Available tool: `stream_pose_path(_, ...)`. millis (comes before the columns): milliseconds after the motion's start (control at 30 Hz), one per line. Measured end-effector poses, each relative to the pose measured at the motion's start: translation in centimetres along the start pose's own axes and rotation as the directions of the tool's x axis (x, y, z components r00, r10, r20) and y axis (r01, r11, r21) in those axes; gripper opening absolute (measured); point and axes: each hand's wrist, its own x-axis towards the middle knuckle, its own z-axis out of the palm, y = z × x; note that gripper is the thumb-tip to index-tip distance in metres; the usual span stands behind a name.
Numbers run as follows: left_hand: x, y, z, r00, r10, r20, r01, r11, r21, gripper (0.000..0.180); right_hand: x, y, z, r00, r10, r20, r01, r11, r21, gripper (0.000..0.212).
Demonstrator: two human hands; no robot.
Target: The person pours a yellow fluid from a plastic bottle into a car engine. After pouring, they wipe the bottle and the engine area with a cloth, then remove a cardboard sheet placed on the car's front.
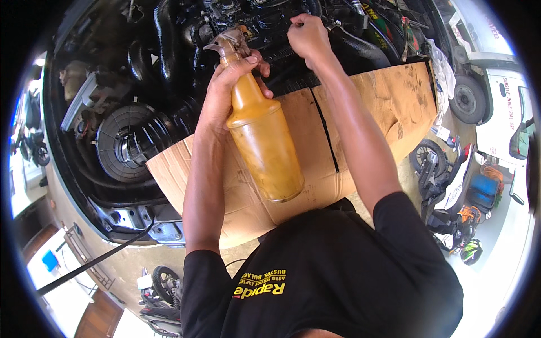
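Observation:
My left hand (224, 90) is wrapped round the neck of a translucent spray bottle (265, 152) with a yellowish-brown tint. The bottle is tilted, its base toward me and its trigger head (230, 42) over the dark engine (270, 25). Higher and to the right, my right hand (307, 39) is closed above the engine, fingers curled. Whatever it may hold is hidden from this view.
A cardboard sheet (372, 112) covers the car's front edge below my forearms. On the left sit a round black air-filter housing (127, 141) and a prop rod (101, 259). Motorcycles (445, 191) and a white vehicle (501, 112) stand to the right.

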Motion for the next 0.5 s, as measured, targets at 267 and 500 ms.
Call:
stream_pose_path(267, 0.2, -0.2, 0.1, 0.999, 0.014, 0.032, -0.014, 1.000, 0.004, 0.042, -1.7, 0.3, 0.0, 0.997, -0.072, -0.012, 0.070, 0.989, -0.132, 0.028)
stream_pose_path(500, 0.1, -0.5, -0.5, 1.000, -0.007, 0.016, 0.008, 0.999, -0.035, 0.040, -4.6, -0.2, 1.1, 0.992, -0.122, -0.010, 0.119, 0.983, -0.142, 0.026)
